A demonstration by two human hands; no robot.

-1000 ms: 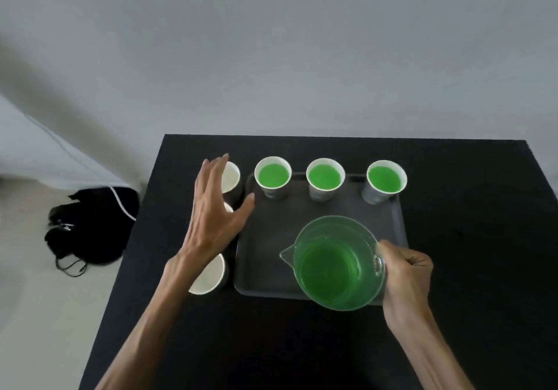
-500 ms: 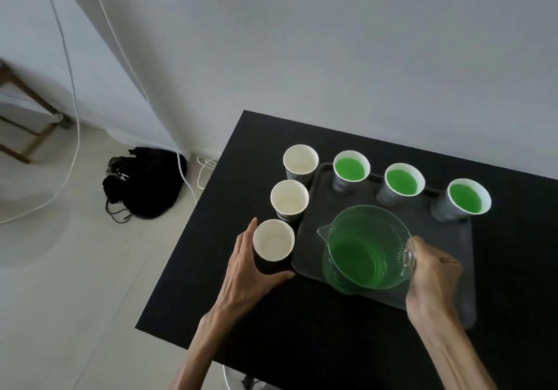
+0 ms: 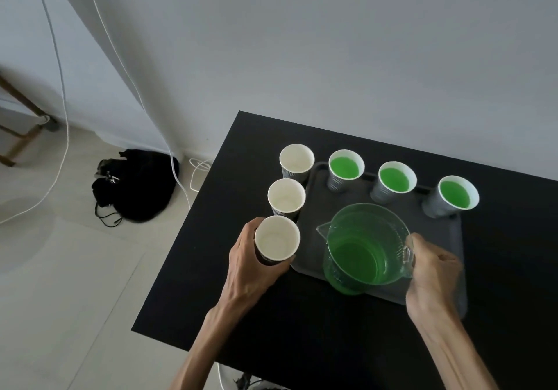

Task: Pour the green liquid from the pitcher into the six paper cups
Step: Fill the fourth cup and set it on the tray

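At the tray's near left corner, the left hand grips an empty paper cup while the right hand clasps the green-filled pitcher's handle.

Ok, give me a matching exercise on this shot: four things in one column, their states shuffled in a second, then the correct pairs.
Things
1. pitcher
2. nearest empty cup
3. far-right cup
4. black bag

States
A. lying on the floor left of the table
B. held by its handle in the right hand
C. standing on the tray, filled with green liquid
D. gripped by the left hand, beside the tray

Pairs: 1-B, 2-D, 3-C, 4-A
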